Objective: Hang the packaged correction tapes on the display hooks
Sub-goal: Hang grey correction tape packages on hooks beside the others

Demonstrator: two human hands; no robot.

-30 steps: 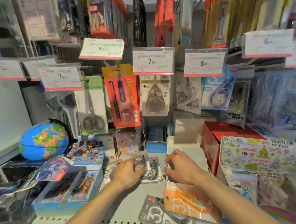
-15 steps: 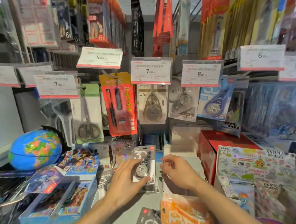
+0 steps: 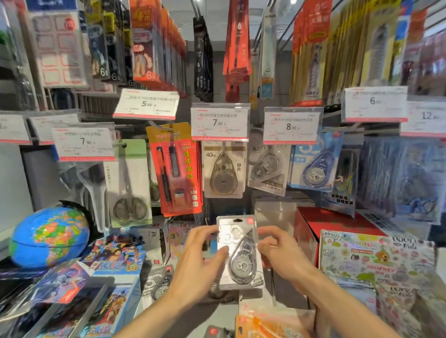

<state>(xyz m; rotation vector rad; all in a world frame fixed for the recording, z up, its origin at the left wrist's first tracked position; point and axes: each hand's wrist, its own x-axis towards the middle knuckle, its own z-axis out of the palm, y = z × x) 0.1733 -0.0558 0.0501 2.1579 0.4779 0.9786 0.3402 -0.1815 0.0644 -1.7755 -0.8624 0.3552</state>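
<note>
A grey packaged correction tape point(image 3: 240, 253) is held upright in front of me, below the hooks. My left hand point(image 3: 198, 263) grips its left edge, thumb on the front. My right hand point(image 3: 280, 253) touches its right edge with the fingertips. Above hang more correction tapes: a beige 40m pack point(image 3: 223, 168), a grey pack point(image 3: 267, 166) and a blue pack point(image 3: 314, 164), under price tags 7.90 point(image 3: 219, 121) and 8.00 point(image 3: 290, 125). Further packs lie on the shelf: a grey one point(image 3: 159, 283) left of my hand and an orange one point(image 3: 271, 329) near the bottom.
A blue globe point(image 3: 48, 236) stands at the left. Boxes of cartoon cards point(image 3: 94, 299) fill the lower left. A red box point(image 3: 323, 223) and patterned packs point(image 3: 371, 259) sit at the right. Scissors point(image 3: 128, 184) and a red pen set point(image 3: 175, 168) hang left of the tapes.
The grey correction tape pack has been lifted off the shelf and turned upright between both hands. My view has tilted upward toward the hooks.
</note>
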